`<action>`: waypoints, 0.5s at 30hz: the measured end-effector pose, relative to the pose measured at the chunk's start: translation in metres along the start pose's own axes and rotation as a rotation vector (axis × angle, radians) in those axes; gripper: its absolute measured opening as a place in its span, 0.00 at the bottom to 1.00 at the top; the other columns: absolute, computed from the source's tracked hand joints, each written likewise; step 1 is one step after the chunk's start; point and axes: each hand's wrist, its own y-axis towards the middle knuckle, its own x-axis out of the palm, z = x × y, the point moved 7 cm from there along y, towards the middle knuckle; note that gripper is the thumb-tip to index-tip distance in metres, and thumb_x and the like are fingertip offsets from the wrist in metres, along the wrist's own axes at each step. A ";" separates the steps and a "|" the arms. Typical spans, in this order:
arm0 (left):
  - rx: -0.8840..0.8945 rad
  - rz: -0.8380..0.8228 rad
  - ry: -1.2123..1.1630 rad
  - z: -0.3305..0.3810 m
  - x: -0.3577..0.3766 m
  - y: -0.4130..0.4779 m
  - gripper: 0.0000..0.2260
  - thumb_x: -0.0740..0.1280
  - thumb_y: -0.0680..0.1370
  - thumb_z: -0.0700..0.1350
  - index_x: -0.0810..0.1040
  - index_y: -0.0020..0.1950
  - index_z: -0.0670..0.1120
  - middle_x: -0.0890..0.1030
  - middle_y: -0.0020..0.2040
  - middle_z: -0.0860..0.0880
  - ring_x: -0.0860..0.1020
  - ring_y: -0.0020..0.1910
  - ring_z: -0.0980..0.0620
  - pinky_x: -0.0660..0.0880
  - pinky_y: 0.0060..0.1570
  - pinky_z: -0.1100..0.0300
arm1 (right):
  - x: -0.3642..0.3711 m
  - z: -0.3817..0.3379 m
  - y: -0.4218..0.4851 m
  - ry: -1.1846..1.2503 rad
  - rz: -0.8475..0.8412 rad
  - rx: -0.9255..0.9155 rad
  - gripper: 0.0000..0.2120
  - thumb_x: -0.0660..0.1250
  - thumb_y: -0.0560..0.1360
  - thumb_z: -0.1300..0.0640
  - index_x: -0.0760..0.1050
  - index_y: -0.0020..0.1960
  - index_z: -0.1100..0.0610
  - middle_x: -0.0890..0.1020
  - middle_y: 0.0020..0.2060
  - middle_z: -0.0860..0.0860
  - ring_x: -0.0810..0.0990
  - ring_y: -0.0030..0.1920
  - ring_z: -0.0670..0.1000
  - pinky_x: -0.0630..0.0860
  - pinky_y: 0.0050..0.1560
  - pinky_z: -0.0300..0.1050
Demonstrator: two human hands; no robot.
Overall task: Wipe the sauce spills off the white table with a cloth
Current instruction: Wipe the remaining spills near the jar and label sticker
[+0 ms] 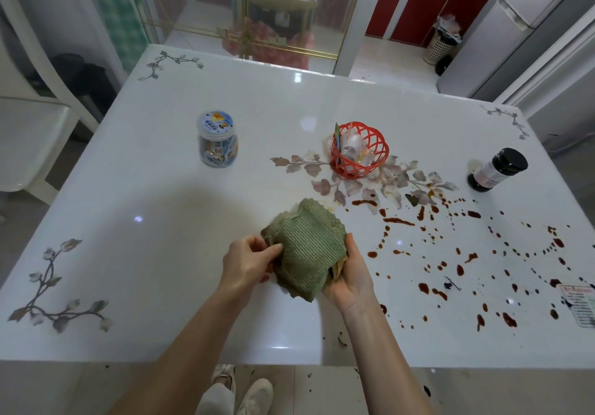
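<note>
A folded green ribbed cloth [306, 250] is held above the white table [161, 195], near its middle. My left hand [248, 263] pinches the cloth's left edge with thumb and fingers. My right hand [351, 276] cups it from below on the right, fingers curled round its edge. Dark red-brown sauce spills [467, 253] lie scattered in drops and streaks over the table's right half, just right of my hands.
A red plastic basket [360, 150] stands on the flower print behind the cloth. A clear jar [217, 139] sits at the left centre, a dark sauce bottle [497, 170] at the far right. A printed card [579, 305] lies at the right edge.
</note>
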 end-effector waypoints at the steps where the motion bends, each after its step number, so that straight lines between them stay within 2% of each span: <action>1: 0.027 0.010 -0.041 0.005 -0.001 0.000 0.08 0.71 0.73 0.43 0.76 0.40 0.39 0.80 0.38 0.43 0.79 0.37 0.48 0.76 0.33 0.58 | 0.000 -0.001 -0.001 -0.002 0.001 0.002 0.30 0.55 0.82 0.40 0.75 0.66 0.65 0.78 0.62 0.66 0.74 0.65 0.65 0.72 0.64 0.64; 2: 0.039 0.004 -0.126 0.009 -0.001 0.001 0.06 0.70 0.73 0.41 0.76 0.39 0.39 0.80 0.38 0.43 0.79 0.39 0.47 0.77 0.36 0.57 | 0.000 -0.002 -0.001 -0.006 0.004 0.001 0.30 0.55 0.81 0.40 0.75 0.66 0.65 0.77 0.63 0.66 0.74 0.65 0.65 0.72 0.64 0.64; 4: -0.032 -0.089 -0.452 0.015 0.007 -0.003 0.04 0.66 0.75 0.38 0.78 0.40 0.39 0.80 0.37 0.44 0.79 0.38 0.48 0.76 0.40 0.56 | -0.003 -0.002 0.002 -0.005 0.018 0.001 0.31 0.55 0.81 0.39 0.74 0.67 0.64 0.77 0.64 0.66 0.73 0.66 0.65 0.71 0.64 0.64; 6: -0.174 -0.247 -0.812 0.021 0.021 -0.010 0.10 0.62 0.77 0.38 0.80 0.38 0.41 0.81 0.36 0.45 0.80 0.38 0.50 0.75 0.46 0.55 | -0.008 0.000 0.007 -0.011 0.053 0.001 0.31 0.55 0.81 0.38 0.75 0.67 0.62 0.78 0.63 0.64 0.74 0.66 0.64 0.70 0.67 0.62; 8: -0.214 -0.344 -1.016 0.031 0.026 -0.011 0.14 0.60 0.77 0.38 0.82 0.35 0.42 0.81 0.43 0.43 0.80 0.50 0.47 0.72 0.59 0.51 | -0.006 0.009 0.009 0.009 0.070 0.019 0.30 0.55 0.81 0.38 0.78 0.63 0.63 0.80 0.60 0.64 0.78 0.61 0.64 0.73 0.64 0.62; 9: -0.189 -0.365 -1.068 0.038 0.025 -0.012 0.15 0.59 0.76 0.38 0.83 0.36 0.42 0.81 0.47 0.42 0.78 0.55 0.45 0.70 0.62 0.49 | -0.006 0.010 0.009 0.020 0.084 0.004 0.30 0.55 0.81 0.38 0.79 0.61 0.63 0.81 0.58 0.65 0.81 0.56 0.64 0.77 0.56 0.64; 10: -0.135 -0.374 -1.081 0.047 0.023 -0.011 0.14 0.58 0.76 0.38 0.83 0.39 0.41 0.80 0.48 0.42 0.76 0.56 0.44 0.69 0.64 0.48 | -0.009 0.011 0.009 0.039 0.094 -0.011 0.30 0.54 0.81 0.38 0.80 0.59 0.63 0.82 0.55 0.65 0.84 0.51 0.65 0.80 0.48 0.65; 11: -0.068 -0.376 -1.063 0.057 0.022 -0.013 0.11 0.59 0.75 0.38 0.81 0.43 0.40 0.80 0.49 0.41 0.76 0.55 0.44 0.69 0.63 0.48 | -0.014 0.012 0.009 0.065 0.118 -0.014 0.31 0.54 0.81 0.38 0.80 0.59 0.63 0.83 0.52 0.66 0.84 0.47 0.66 0.81 0.44 0.65; 12: 0.024 -0.385 -1.026 0.070 0.022 -0.016 0.09 0.60 0.73 0.38 0.79 0.48 0.39 0.79 0.50 0.41 0.76 0.54 0.44 0.71 0.61 0.49 | -0.019 0.011 0.009 0.087 0.134 -0.013 0.31 0.54 0.81 0.37 0.79 0.60 0.63 0.83 0.52 0.67 0.84 0.49 0.66 0.81 0.47 0.63; 13: 0.123 -0.407 -0.968 0.083 0.023 -0.022 0.09 0.62 0.70 0.38 0.77 0.49 0.39 0.78 0.48 0.41 0.76 0.51 0.45 0.74 0.56 0.52 | -0.023 0.008 0.008 0.101 0.123 -0.013 0.33 0.53 0.81 0.36 0.77 0.63 0.63 0.82 0.54 0.67 0.82 0.53 0.66 0.78 0.54 0.63; 15: 0.319 -0.468 -0.633 0.098 0.036 -0.041 0.08 0.67 0.66 0.40 0.74 0.43 0.40 0.76 0.41 0.43 0.76 0.41 0.50 0.75 0.43 0.57 | -0.007 0.016 0.007 0.109 0.060 -0.007 0.33 0.54 0.81 0.36 0.75 0.65 0.65 0.79 0.59 0.68 0.78 0.59 0.66 0.73 0.62 0.63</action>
